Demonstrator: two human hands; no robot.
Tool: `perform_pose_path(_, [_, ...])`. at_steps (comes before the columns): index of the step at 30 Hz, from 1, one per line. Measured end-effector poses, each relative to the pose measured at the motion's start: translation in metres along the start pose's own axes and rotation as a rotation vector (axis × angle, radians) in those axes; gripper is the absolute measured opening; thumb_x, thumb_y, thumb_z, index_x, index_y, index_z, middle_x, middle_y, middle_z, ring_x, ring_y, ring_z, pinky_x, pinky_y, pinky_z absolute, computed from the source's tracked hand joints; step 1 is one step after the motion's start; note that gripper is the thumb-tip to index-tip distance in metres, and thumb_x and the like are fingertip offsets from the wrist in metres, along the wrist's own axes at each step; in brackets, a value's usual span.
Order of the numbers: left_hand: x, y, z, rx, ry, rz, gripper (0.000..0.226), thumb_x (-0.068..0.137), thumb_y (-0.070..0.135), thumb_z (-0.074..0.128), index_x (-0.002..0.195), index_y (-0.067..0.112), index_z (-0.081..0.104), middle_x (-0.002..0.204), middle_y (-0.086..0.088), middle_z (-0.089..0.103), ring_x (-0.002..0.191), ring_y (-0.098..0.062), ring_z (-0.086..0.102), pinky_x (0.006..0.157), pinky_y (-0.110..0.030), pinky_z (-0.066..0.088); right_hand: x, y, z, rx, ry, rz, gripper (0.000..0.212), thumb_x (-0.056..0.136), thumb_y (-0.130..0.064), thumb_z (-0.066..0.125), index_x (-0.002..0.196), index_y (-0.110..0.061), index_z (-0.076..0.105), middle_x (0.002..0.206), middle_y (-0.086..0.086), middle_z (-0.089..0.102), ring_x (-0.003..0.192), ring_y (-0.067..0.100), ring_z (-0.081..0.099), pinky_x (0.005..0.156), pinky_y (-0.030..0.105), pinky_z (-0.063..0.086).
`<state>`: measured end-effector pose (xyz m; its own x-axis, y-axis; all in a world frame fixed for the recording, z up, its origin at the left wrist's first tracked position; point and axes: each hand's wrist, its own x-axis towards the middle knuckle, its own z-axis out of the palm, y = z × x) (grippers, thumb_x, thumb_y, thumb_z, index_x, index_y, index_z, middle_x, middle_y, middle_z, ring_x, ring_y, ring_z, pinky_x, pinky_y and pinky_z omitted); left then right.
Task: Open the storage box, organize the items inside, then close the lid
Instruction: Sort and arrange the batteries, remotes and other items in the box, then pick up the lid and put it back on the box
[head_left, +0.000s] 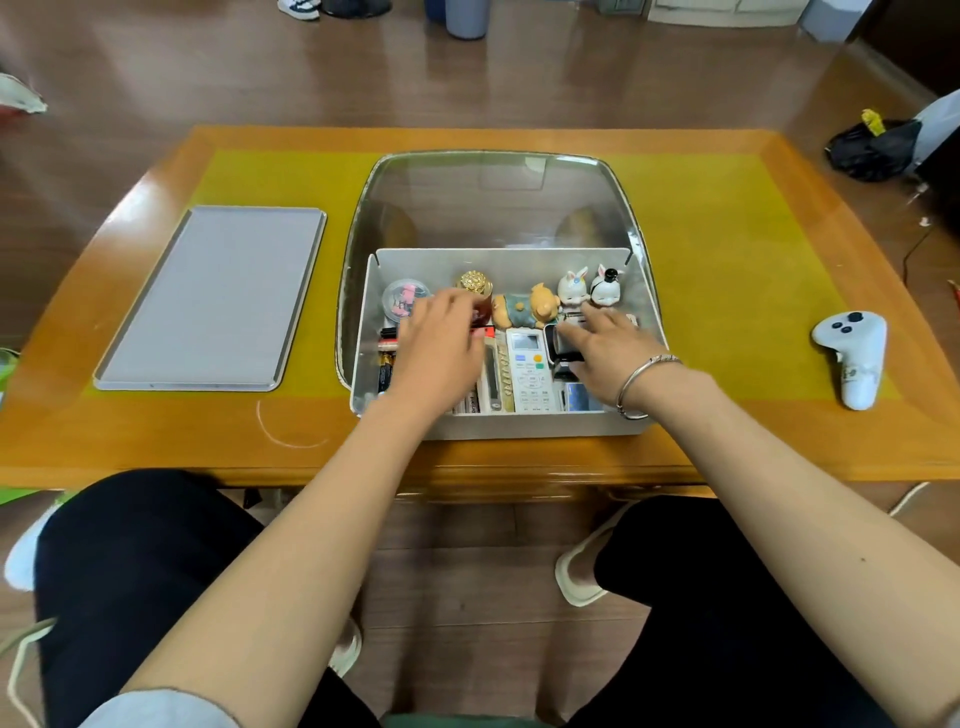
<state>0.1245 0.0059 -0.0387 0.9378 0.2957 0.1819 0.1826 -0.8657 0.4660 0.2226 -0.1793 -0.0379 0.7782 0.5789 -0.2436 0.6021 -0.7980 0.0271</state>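
The white storage box (519, 427) stands open in the middle of the table, its clear lid (493, 197) tilted back behind it. Inside are a round tub of pink clips (399, 299), a gold-capped bottle (475, 283), a lying pig figurine (524, 309), two rabbit figurines (572, 288), a white remote (530, 369), batteries (385, 366) and a black device (561, 347). My left hand (441, 345) reaches into the box and its fingers curl round the bottle's dark red body. My right hand (608, 345) lies with spread fingers on the black device below the rabbits.
A flat grey tray (208, 296) lies on the yellow mat (727, 270) left of the box. A white game controller (852, 358) sits at the right. The table's front edge runs just above my knees. A black bag (872, 150) lies on the floor far right.
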Motion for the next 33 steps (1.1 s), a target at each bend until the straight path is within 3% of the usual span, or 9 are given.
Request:
perform_pose_path(4, [-0.004, -0.032, -0.02, 0.105, 0.127, -0.129, 0.037, 0.096, 0.024, 0.05, 0.132, 0.018, 0.048, 0.14, -0.003, 0.046, 0.131, -0.023, 0.036, 0.106, -0.042, 0.031, -0.004, -0.01, -0.002, 0.022, -0.046, 0.045, 0.062, 0.094, -0.037, 0.047, 0.146, -0.023, 0.018, 0.155, 0.009, 0.016, 0.14, 0.031, 0.015, 0.108, 0.047, 0.03])
perform_pose_path(10, [-0.011, -0.089, -0.043, 0.056, 0.333, -0.315, 0.035, 0.102, 0.029, 0.036, 0.131, 0.013, 0.048, 0.135, -0.012, 0.049, 0.124, -0.032, 0.043, 0.098, -0.049, 0.035, -0.007, -0.024, -0.001, 0.023, -0.007, 0.141, 0.07, 0.093, -0.049, 0.044, 0.15, -0.027, 0.009, 0.158, 0.006, 0.004, 0.144, 0.029, 0.005, 0.114, 0.053, 0.011])
perform_pose_path(12, [-0.011, -0.111, -0.041, 0.126, 0.252, -0.422, 0.038, 0.102, 0.027, 0.036, 0.137, 0.013, 0.042, 0.14, -0.016, 0.043, 0.126, -0.037, 0.04, 0.1, -0.053, 0.033, -0.009, -0.028, 0.001, 0.043, -0.003, 0.157, 0.069, 0.093, -0.052, 0.041, 0.149, -0.027, 0.01, 0.158, 0.006, 0.004, 0.144, 0.029, 0.004, 0.114, 0.055, 0.01])
perform_pose_path(15, [-0.014, -0.132, -0.033, 0.256, -0.05, -0.587, 0.046, 0.1, 0.021, 0.04, 0.144, 0.015, 0.03, 0.147, -0.021, 0.03, 0.13, -0.042, 0.031, 0.106, -0.054, 0.027, -0.011, -0.033, 0.003, 0.072, -0.023, 0.181, 0.069, 0.092, -0.057, 0.037, 0.149, -0.028, 0.011, 0.158, 0.006, 0.004, 0.144, 0.03, 0.004, 0.114, 0.056, 0.011])
perform_pose_path(17, [-0.018, -0.139, -0.026, 0.325, -0.16, -0.611, 0.047, 0.095, 0.011, 0.041, 0.141, 0.012, 0.031, 0.142, -0.022, 0.032, 0.127, -0.043, 0.032, 0.105, -0.051, 0.028, -0.011, -0.035, 0.003, 0.084, -0.027, 0.191, 0.07, 0.092, -0.059, 0.035, 0.149, -0.028, 0.011, 0.158, 0.007, 0.004, 0.144, 0.03, 0.004, 0.113, 0.056, 0.012])
perform_pose_path(23, [-0.027, -0.141, -0.015, 0.47, -0.027, -0.485, 0.034, 0.092, 0.001, 0.047, 0.126, 0.007, 0.048, 0.12, -0.022, 0.046, 0.11, -0.039, 0.045, 0.089, -0.046, 0.042, -0.012, -0.038, 0.008, 0.108, 0.015, 0.225, 0.068, 0.091, -0.062, 0.032, 0.149, -0.03, 0.013, 0.158, 0.005, 0.003, 0.145, 0.028, 0.002, 0.113, 0.057, 0.006])
perform_pose_path(29, [-0.019, -0.134, -0.022, 0.43, -0.077, -0.53, 0.048, 0.086, 0.002, 0.058, 0.129, 0.006, 0.038, 0.121, -0.022, 0.048, 0.11, -0.039, 0.05, 0.091, -0.046, 0.042, -0.01, -0.039, 0.013, 0.122, 0.053, 0.243, 0.067, 0.091, -0.06, 0.033, 0.148, -0.031, 0.014, 0.158, 0.006, 0.004, 0.145, 0.028, 0.002, 0.111, 0.059, 0.001])
perform_pose_path(33, [-0.017, -0.132, -0.028, 0.507, -0.085, -0.553, 0.048, 0.082, 0.007, 0.063, 0.126, 0.003, 0.043, 0.12, -0.017, 0.051, 0.11, -0.034, 0.053, 0.092, -0.043, 0.039, -0.01, -0.041, 0.019, 0.14, 0.147, 0.239, 0.066, 0.092, -0.057, 0.033, 0.149, -0.03, 0.014, 0.158, 0.006, 0.003, 0.145, 0.028, 0.002, 0.112, 0.059, -0.001])
